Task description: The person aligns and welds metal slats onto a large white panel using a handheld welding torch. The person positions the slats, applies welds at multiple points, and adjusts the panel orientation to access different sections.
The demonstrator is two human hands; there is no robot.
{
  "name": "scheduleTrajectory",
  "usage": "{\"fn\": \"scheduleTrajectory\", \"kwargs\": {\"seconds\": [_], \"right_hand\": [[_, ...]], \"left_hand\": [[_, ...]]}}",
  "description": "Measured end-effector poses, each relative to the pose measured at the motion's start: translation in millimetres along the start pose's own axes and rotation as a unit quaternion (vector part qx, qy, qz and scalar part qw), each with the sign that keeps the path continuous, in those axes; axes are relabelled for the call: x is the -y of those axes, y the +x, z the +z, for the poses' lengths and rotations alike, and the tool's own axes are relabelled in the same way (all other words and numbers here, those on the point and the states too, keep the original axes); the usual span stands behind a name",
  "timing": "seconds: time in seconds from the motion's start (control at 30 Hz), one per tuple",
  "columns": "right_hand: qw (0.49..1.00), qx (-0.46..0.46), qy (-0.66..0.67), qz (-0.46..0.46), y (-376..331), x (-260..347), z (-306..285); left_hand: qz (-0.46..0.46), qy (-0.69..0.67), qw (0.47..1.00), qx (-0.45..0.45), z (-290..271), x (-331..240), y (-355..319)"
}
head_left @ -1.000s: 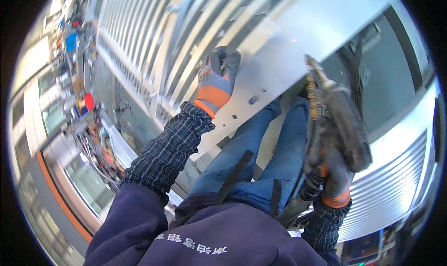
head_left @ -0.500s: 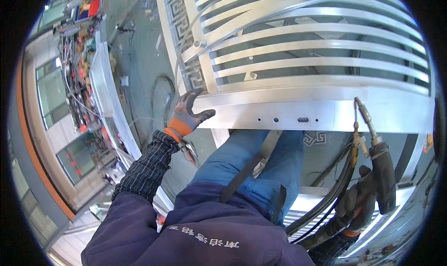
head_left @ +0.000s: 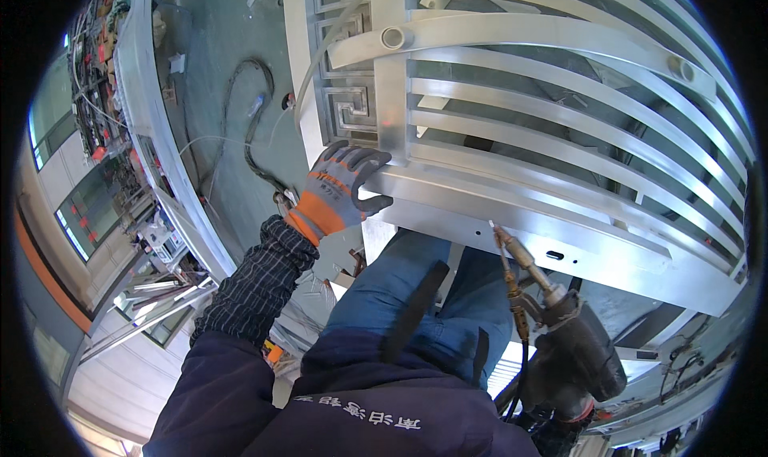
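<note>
**Torch tip meets gate rail**

A gloved right hand (head_left: 570, 413) grips a welding torch (head_left: 552, 321), tip touching the aluminium gate's bottom rail (head_left: 512, 217). Left of it, the left hand (head_left: 336, 189) presses spread fingers on the rail's corner. Welding appears imminent; the next move calls for steadiness. Beyond lie slats (head_left: 560, 97).

My left hand (head_left: 336, 191) rests on the near left corner of the metal gate frame (head_left: 560, 137), which spreads right and far from me. The welding torch (head_left: 552, 321) in my right hand (head_left: 564, 425) is to the right, its tip touching the frame's near rail. Cables (head_left: 248, 129) lie on the floor (head_left: 216, 49) to the left of the frame, and beyond them, farther left, runs a long beam (head_left: 152, 129).
</note>
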State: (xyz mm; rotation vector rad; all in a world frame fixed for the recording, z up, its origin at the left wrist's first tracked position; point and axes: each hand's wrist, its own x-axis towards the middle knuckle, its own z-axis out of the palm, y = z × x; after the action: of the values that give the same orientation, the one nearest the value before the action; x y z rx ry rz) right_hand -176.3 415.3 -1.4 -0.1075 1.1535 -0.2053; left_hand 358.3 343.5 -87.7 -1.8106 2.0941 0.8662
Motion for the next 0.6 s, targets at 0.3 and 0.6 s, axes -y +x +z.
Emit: {"fn": "scheduleTrajectory", "kwargs": {"seconds": [0.3,0.6], "right_hand": [[0.614,0.641,0.135,0.440,92,-38,48],[0.951,0.220,-0.151,0.155,60,9,63]], "left_hand": [[-0.019,0.067,0.993,0.098,14,13,6],[-0.011,0.067,0.994,0.090,22,18,-3]]}}
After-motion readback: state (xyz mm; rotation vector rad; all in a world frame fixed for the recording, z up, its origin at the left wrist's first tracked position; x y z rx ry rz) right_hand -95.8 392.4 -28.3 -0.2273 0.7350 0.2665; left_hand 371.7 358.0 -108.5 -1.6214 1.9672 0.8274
